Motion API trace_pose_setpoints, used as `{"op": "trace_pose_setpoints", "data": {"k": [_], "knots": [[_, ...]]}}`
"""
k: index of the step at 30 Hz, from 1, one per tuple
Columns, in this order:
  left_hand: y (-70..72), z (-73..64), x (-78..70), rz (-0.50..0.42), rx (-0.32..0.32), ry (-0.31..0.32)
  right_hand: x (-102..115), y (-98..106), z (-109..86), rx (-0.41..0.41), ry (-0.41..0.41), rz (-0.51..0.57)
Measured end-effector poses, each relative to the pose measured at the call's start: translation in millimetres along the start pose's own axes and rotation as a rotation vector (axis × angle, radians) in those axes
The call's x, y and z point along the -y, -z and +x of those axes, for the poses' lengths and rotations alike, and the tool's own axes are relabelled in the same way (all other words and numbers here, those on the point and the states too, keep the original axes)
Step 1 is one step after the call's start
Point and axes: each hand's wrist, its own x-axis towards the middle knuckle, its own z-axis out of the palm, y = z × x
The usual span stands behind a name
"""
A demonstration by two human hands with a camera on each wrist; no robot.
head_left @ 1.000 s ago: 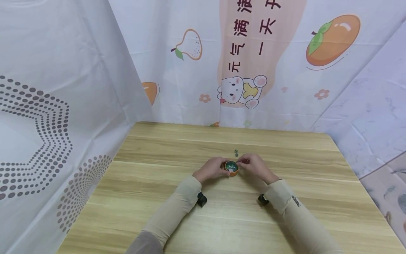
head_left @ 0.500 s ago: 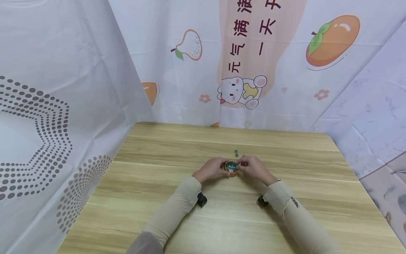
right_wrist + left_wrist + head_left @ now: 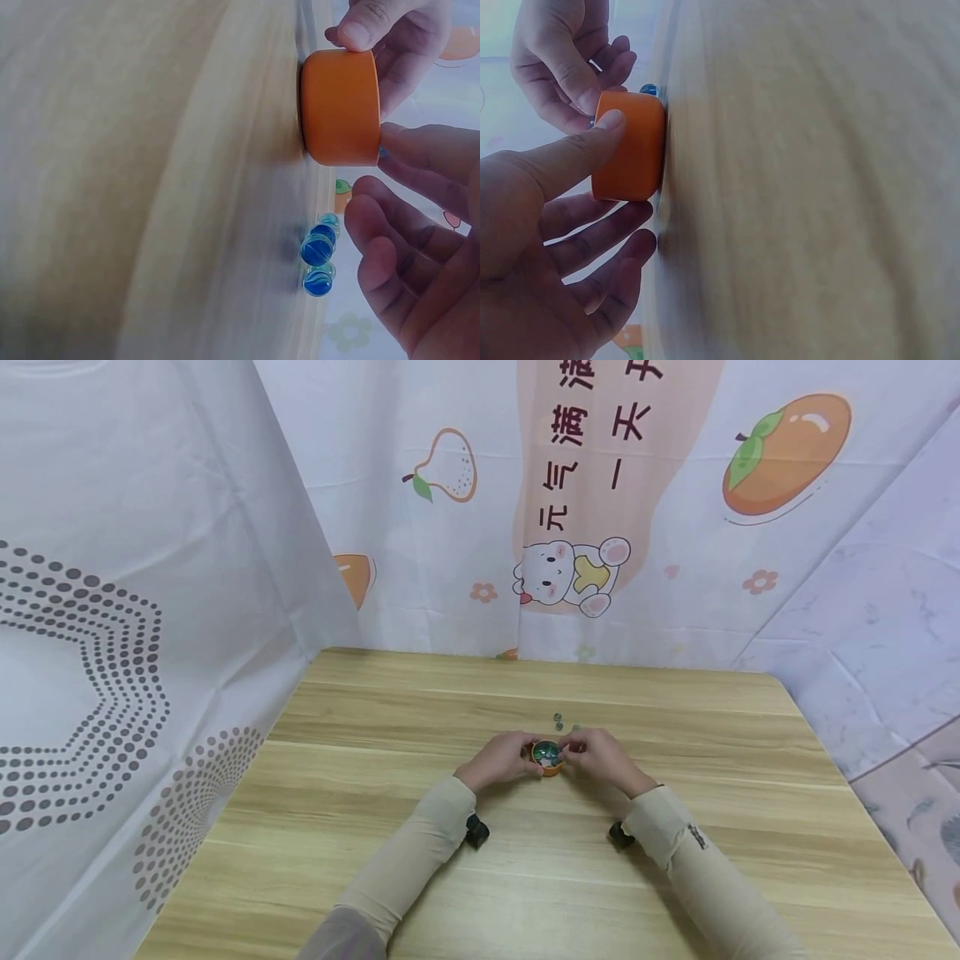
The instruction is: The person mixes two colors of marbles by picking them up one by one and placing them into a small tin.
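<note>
— White cloth (image 3: 465, 543) hangs behind your work, printed with fruit (image 3: 787, 456) and a cartoon animal (image 3: 551, 572); a dotted cloth (image 3: 187, 635) drapes at your left.

— And below those you have a wood-grain table (image 3: 540, 877). Can you read anything?

— Yes, dark characters (image 3: 570, 425) lie sideways on a peach panel (image 3: 600, 468). One column says 元气满满; the next has 一天 and another character, cut off at the top of your view.

— What of your arms?

— Your beige left sleeve (image 3: 397, 860) and right sleeve (image 3: 712, 868) reach in from the near side. Your left hand (image 3: 498, 758) holds an orange cup (image 3: 341, 109), thumb and fingers spread as wide as its wall.

— And your right hand (image 3: 603, 756)?

— Pinched narrow, at the cup's rim.

— Where does your cup stand?

— Upright on the table, between your hands. Its inside looks shiny blue-green, too small to make out.

— Anything smaller?

— You wear a black block (image 3: 476, 831) at each wrist. The dark mark (image 3: 697, 837) on your right sleeve is too small to read. Blue glass balls (image 3: 318, 250) cluster on the table just beyond your right fingers. Smallest is the blue piece (image 3: 382, 152) in your right pinch, mostly hidden by your fingertips.
</note>
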Motion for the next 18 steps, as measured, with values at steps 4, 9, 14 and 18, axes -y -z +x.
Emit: {"op": "trace_pose_setpoints", "data": {"k": [4, 9, 14, 18], "knots": [[0.1, 0.3, 0.2, -0.004, -0.001, 0.000, 0.3, 0.4, 0.2, 0.002, 0.011, -0.007], [0.5, 0.1, -1.0, -0.001, -0.006, 0.001, -0.2, 1.5, -0.2, 0.008, 0.002, -0.005], [0.6, -0.2, -2.0, -0.006, -0.008, -0.001, -1.3, 4.1, -1.7, 0.003, 0.002, -0.016], [0.8, 0.2, -2.0, -0.001, -0.009, 0.001, -0.7, 8.2, -4.0, -0.020, -0.001, -0.019]]}}
